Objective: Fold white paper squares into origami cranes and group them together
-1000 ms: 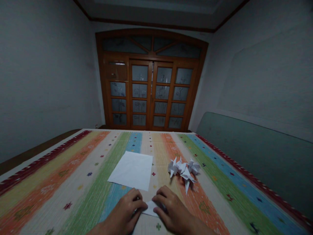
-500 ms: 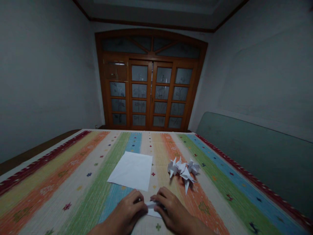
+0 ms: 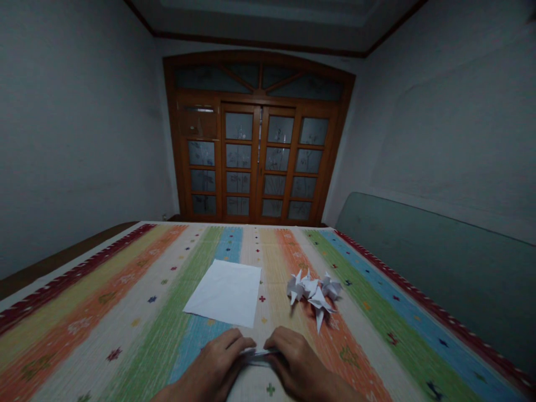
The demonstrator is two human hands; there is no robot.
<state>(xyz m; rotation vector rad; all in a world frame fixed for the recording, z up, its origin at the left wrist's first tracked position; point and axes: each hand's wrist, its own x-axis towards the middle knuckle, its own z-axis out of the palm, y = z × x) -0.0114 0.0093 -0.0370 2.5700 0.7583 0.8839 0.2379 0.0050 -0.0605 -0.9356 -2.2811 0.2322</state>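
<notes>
The striped woven cover (image 3: 138,357) spread from the left side under all things. My left hand (image 3: 218,357) was closed on one end of the narrow folded paper (image 3: 259,354), and a flat white sheet (image 3: 224,293) lay beyond it, not touching. My right hand (image 3: 295,360) gripped the other end, so the paper was held between both hands. More right, the white origami cranes (image 3: 312,290) sat together in a small group on the cover.

On the rug (image 3: 84,318), the paper sheet (image 3: 224,293) lies left of the origami cranes (image 3: 314,293), both beyond the folded paper (image 3: 259,353) between your left hand (image 3: 211,363) and right hand (image 3: 295,363); a glazed double door (image 3: 257,167) stands behind the rug.
</notes>
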